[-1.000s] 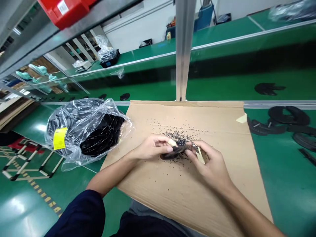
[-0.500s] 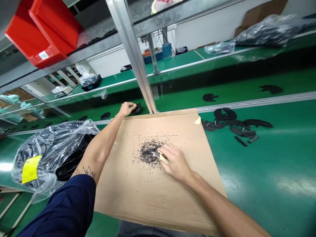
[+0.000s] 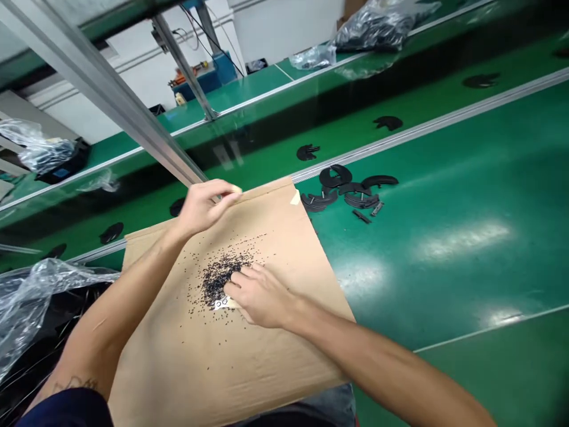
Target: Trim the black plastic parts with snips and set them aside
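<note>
My right hand (image 3: 260,293) rests on the brown cardboard sheet (image 3: 200,362), its fingers closed on a small metal blade (image 3: 221,303) whose tip pokes out to the left. Just above it lies a heap of black shavings (image 3: 220,274). My left hand (image 3: 202,204) hovers over the cardboard's far edge with fingers loosely stretched and nothing in them; a finger tip is wrapped in pale tape. Just behind it a flat black plastic part (image 3: 176,207) lies on the green conveyor belt (image 3: 275,142).
More black parts ride the belt, such as one part (image 3: 307,152) and another (image 3: 388,123). A cluster of black parts (image 3: 347,185) lies right of the cardboard on the green table (image 3: 444,237). A clear bag of parts (image 3: 31,308) sits left. An aluminium post (image 3: 115,107) slants overhead.
My left hand let go of the black part on the belt and drew back toward the cardboard. My right hand stayed by the shavings with the blade. The view swung right.
</note>
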A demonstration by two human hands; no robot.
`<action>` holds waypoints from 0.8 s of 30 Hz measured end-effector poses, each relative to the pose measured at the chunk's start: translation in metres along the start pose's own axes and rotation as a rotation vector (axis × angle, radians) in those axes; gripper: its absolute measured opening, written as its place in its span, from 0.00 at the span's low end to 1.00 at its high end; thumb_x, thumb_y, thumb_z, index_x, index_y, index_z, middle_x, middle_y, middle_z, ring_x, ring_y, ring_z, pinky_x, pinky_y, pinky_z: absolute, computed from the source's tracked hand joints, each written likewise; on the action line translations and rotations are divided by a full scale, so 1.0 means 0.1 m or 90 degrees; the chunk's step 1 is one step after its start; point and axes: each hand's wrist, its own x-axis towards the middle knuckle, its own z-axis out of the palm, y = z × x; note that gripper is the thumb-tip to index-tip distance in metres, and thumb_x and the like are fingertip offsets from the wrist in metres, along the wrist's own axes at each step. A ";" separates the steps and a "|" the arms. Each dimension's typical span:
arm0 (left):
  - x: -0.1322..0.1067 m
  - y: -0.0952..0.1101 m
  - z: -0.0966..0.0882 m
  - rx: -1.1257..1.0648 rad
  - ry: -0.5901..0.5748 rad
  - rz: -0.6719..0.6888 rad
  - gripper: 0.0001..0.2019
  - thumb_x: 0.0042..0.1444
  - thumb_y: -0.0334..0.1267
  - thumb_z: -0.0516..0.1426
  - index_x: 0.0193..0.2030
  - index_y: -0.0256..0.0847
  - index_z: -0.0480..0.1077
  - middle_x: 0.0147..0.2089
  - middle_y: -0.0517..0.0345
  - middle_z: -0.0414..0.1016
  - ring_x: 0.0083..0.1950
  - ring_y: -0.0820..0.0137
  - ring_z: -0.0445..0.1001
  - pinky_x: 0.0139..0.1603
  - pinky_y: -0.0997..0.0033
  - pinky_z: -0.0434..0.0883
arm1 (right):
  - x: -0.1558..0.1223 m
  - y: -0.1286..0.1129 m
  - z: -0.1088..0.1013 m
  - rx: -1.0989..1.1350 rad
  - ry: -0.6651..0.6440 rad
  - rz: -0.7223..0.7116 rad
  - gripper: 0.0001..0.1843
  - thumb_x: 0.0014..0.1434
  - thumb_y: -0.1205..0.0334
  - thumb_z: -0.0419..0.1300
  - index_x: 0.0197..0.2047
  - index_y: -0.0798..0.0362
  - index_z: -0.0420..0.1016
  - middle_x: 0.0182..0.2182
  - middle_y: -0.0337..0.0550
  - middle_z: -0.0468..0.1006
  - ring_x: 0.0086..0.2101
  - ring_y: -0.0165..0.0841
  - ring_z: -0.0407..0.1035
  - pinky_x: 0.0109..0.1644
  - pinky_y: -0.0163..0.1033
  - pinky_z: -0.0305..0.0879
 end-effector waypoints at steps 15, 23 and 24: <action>1.44 0.02 1.61 0.131 -0.316 -0.149 0.21 0.66 0.35 0.53 0.64 0.38 0.68 0.70 0.42 0.66 0.70 0.52 0.65 0.72 0.51 0.63 | -0.02 0.01 0.00 -0.036 -0.033 -0.020 0.09 0.62 0.60 0.62 0.44 0.54 0.71 0.41 0.43 0.79 0.42 0.38 0.70 0.43 0.44 0.61; 1.74 0.00 1.95 0.095 -0.299 -0.187 0.24 0.68 0.34 0.51 0.70 0.37 0.61 0.78 0.44 0.53 0.79 0.56 0.52 0.78 0.53 0.51 | -0.04 0.05 0.13 -0.022 0.014 -0.071 0.01 0.60 0.66 0.61 0.36 0.52 0.74 0.45 0.47 0.81 0.45 0.40 0.70 0.45 0.46 0.64; 1.75 -0.01 1.98 0.092 -0.295 -0.198 0.25 0.68 0.33 0.52 0.71 0.37 0.59 0.77 0.43 0.55 0.78 0.56 0.53 0.77 0.53 0.52 | -0.04 0.05 0.15 -0.020 0.019 -0.076 0.02 0.59 0.67 0.61 0.34 0.52 0.74 0.44 0.47 0.81 0.45 0.40 0.70 0.46 0.46 0.64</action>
